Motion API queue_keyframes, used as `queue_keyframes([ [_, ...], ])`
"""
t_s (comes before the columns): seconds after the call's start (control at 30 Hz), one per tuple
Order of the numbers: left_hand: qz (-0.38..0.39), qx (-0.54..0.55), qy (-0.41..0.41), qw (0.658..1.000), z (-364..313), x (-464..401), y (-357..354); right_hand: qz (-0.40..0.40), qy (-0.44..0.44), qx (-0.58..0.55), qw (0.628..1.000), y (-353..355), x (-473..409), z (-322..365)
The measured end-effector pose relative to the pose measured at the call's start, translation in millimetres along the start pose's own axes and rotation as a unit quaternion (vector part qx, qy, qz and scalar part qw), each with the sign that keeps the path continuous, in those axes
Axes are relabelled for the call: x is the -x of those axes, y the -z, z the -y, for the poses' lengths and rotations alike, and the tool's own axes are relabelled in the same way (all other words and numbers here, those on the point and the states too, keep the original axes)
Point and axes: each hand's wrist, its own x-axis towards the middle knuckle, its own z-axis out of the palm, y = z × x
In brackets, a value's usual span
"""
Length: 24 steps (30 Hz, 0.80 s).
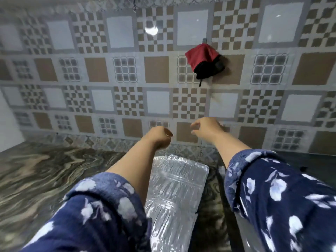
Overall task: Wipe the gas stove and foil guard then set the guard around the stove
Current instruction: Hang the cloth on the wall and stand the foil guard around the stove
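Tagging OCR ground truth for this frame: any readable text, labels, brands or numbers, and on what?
None readable.
Wall tiles: geometric patterns only, no lettering.
Red and black cloth hanging on the wall: no visible label.
Folded foil guard on the marbled counter: bare foil, no print.
Sleeves: floral print, no words.

Both hands, left hand [161, 136] and right hand [206, 128], reach wallward, seemingly empty, above the foil guard [174, 193].

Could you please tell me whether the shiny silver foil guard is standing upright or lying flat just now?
Lying flat: the shiny silver foil guard rests face-up on the swirled marble countertop between both forearms, not standing around any stove.
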Motion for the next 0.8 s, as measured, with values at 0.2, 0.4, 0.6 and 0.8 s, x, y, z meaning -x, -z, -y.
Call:
queue_keyframes([
  [0.2,0.053,-0.019,0.091,0.994,100,102,-28,0.150,-0.005,-0.024,0.988,-92,85,30],
  [0.4,0.054,-0.009,0.200,0.978,186,179,-45,0.239,0.063,-0.014,0.969,-177,134,69],
  [0.6,0.005,-0.048,0.300,0.953,249,236,-57,0.301,0.155,0.002,0.941,-241,151,121],
  [0.8,-0.042,-0.059,0.365,0.928,279,263,-69,0.319,0.264,0.033,0.910,-295,138,166],
])
